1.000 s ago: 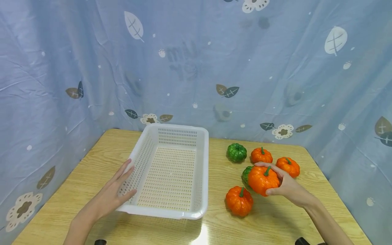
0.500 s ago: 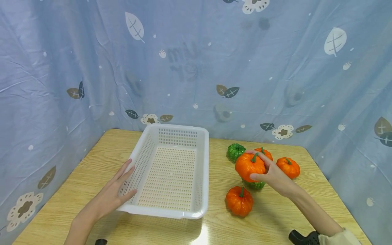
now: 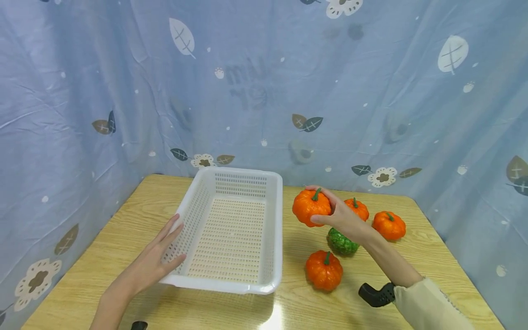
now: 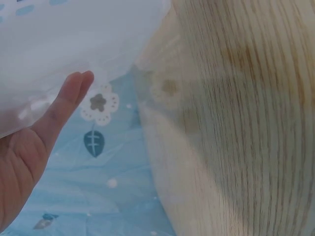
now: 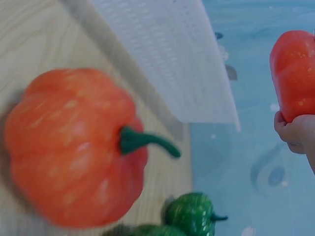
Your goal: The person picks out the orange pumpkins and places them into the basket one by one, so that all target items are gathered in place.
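Note:
My right hand [image 3: 344, 221] holds an orange pumpkin [image 3: 311, 207] with a green stem, thumb on its near side and fingers over its far side, raised above the table right of the white basket [image 3: 274, 229]. In the right wrist view that pumpkin [image 5: 294, 73] is at the right edge, gripped by the hand [image 5: 298, 132]. The left hand [image 3: 150, 266] rests with spread, fairly straight fingers on the basket's left rim. In the left wrist view, the hand [image 4: 37, 142] touches the basket wall [image 4: 74, 39]. The basket holds nothing.
On the wooden table [image 3: 231, 314] lie a near orange pumpkin [image 3: 324, 270], a green one [image 3: 342, 242] and two orange ones [image 3: 358, 208] [image 3: 389, 225]. In the right wrist view a green pumpkin [image 5: 192, 214] shows below. A patterned blue curtain [image 3: 264, 91] hangs behind.
My right hand has carried the orange pumpkin left and away from me, toward the basket, uncovering the nearer green pumpkin and now hiding the farther one. The left hand stays on the rim.

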Tool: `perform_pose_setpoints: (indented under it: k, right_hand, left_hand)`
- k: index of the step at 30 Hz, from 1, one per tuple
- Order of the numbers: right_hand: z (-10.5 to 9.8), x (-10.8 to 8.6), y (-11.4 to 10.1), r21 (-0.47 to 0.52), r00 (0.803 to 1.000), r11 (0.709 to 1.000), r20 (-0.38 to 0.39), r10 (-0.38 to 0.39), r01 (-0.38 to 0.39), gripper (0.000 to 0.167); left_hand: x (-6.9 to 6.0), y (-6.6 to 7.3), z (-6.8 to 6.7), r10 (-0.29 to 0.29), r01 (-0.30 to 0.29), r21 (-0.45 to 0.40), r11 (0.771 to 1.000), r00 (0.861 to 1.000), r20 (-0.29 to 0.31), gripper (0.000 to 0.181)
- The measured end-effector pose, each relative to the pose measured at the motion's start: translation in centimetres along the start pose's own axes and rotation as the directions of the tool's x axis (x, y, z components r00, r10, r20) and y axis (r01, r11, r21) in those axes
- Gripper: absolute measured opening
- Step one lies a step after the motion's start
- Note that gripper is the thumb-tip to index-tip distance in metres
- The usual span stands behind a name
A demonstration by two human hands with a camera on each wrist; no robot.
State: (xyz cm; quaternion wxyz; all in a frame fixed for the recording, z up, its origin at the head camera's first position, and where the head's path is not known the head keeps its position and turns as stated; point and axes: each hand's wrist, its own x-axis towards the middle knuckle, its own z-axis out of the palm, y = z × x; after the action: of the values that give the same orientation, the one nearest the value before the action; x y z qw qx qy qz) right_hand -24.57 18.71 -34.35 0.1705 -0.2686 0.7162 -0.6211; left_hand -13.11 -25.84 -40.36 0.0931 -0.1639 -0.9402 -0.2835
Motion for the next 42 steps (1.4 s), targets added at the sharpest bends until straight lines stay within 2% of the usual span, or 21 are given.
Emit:
perform_pose_setpoints:
  k: [6, 19, 29, 36, 42]
  right_hand:
    - [1.0, 2.4, -1.0, -0.035, 1.0, 0.999, -0.013, 0.002, -0.002, 0.068]
    - [3.0, 8.0, -1.9, 0.006, 0.997, 0.998, 0.043, -0.061, 0.061, 0.065]
    - [4.8, 11.7, -2.2, 0.035, 0.988, 0.995, 0.122, -0.097, 0.093, 0.06]
    - [5.9, 14.3, -3.2, 0.045, 0.975, 0.99, 0.17, -0.141, 0.135, 0.061]
    - [7.5, 16.5, -4.0, 0.095, 0.971, 0.987, 0.189, -0.148, 0.132, 0.059]
  left_hand:
    - [0.0, 0.0, 0.0, -0.003, 0.003, 0.001, 1.0, 1.0, 0.0, 0.069]
    - [0.1, 0.1, -0.3, -0.009, 0.009, -0.014, 1.0, 1.0, 0.015, 0.068]
    - [-0.2, 0.1, 0.1, -0.016, 0.016, -0.012, 1.0, 1.0, 0.007, 0.068]
    - [0.0, 0.3, 0.2, -0.059, 0.06, -0.029, 0.998, 0.998, 0.038, 0.07]
    - [0.0, 0.3, 0.0, -0.054, 0.055, -0.019, 0.998, 0.998, 0.032, 0.07]
